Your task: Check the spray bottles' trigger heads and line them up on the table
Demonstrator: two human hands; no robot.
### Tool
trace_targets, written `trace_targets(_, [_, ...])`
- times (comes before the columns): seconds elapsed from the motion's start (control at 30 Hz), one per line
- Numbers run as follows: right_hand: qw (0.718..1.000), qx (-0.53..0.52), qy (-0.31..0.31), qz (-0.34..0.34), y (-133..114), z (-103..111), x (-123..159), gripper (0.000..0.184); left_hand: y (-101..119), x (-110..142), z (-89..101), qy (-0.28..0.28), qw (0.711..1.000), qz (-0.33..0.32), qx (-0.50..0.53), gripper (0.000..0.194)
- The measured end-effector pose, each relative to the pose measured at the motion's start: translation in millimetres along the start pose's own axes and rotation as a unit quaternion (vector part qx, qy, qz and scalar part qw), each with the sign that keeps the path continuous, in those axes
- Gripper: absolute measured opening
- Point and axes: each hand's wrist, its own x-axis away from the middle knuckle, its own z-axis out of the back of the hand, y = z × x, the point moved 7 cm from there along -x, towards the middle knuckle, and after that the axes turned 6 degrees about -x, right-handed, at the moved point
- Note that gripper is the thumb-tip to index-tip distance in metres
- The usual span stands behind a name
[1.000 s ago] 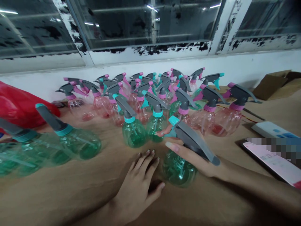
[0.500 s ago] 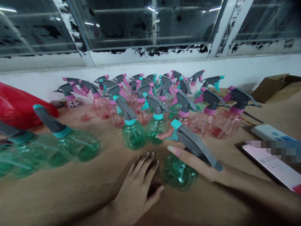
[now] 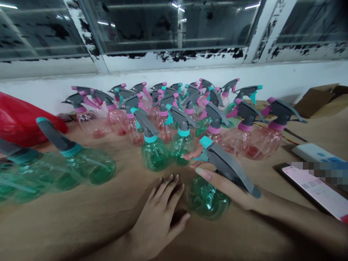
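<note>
My right hand [image 3: 225,183] is wrapped round the neck of a green spray bottle [image 3: 208,199] with a grey and turquoise trigger head. The bottle is upright at the table's near middle, and its collar is hidden by my fingers. To its left, my left hand [image 3: 161,214] lies flat on the wooden table [image 3: 125,203], fingers spread, holding nothing. Just beyond my hands stand two more green spray bottles [image 3: 154,156] with turquoise collars. Behind them several pink spray bottles [image 3: 262,143] and some green ones are crowded together.
On the left stand several green spray bottles [image 3: 92,165], near a red plastic bag [image 3: 24,121]. A phone [image 3: 312,188] lies at the right beside a white box-shaped item [image 3: 312,150]. An open cardboard box [image 3: 315,101] sits at the back right, below the windows [image 3: 168,29].
My hands and the held spray bottle stay in almost the same place. The view has shifted very slightly.
</note>
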Motion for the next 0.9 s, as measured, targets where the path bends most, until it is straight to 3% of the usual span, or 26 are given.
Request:
trace_targets(0.5, [1.0,-0.004,0.007,0.0,1.7,1.4,1.7,0.018,0.0,0.9,-1.2,0.002,1.0,-0.001,0.011,0.055])
trace_targets(0.77, [0.999,0.007,0.02,0.05,-8.6,3.2,0.5,0.015,-0.9,1.2,-0.7,0.006,1.0,0.001,0.02,0.054])
trace_targets(0.9, [0.998,0.045,0.035,0.017,-2.2,5.2,3.8,0.013,-0.3,0.7,-1.2,0.0,1.0,-0.001,0.013,0.055])
